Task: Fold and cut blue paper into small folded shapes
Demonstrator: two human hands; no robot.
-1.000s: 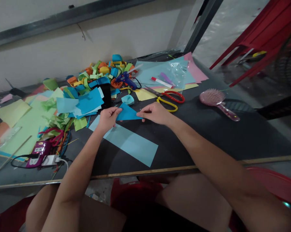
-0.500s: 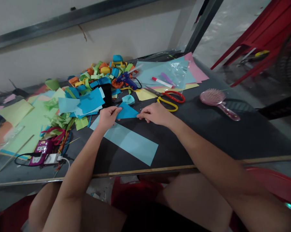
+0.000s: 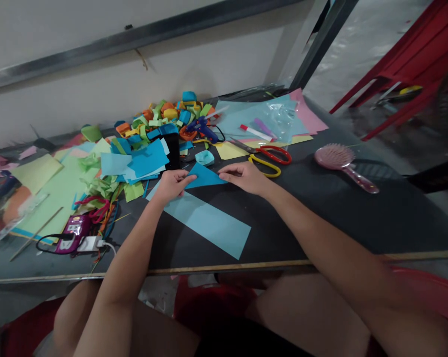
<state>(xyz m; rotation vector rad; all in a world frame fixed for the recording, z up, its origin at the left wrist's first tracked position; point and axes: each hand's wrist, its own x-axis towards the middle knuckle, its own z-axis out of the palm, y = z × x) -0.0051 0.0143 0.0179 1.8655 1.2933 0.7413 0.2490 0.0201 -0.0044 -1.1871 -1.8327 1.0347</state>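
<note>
A blue paper triangle (image 3: 208, 178) is lying just beyond the pale blue strip (image 3: 209, 220), the reference item. The left hand (image 3: 171, 186), over the strip's far-left end, is pinching the triangle's left side between thumb and fingers. The right hand (image 3: 242, 176), beyond the strip, is touching the triangle's right corner with its fingertips; whether these are gripping cannot be told. The hands are staying apart. Scissors (image 3: 260, 149) are lying open beyond the strip, to its right; a hairbrush (image 3: 337, 157) is resting well right of the strip.
</note>
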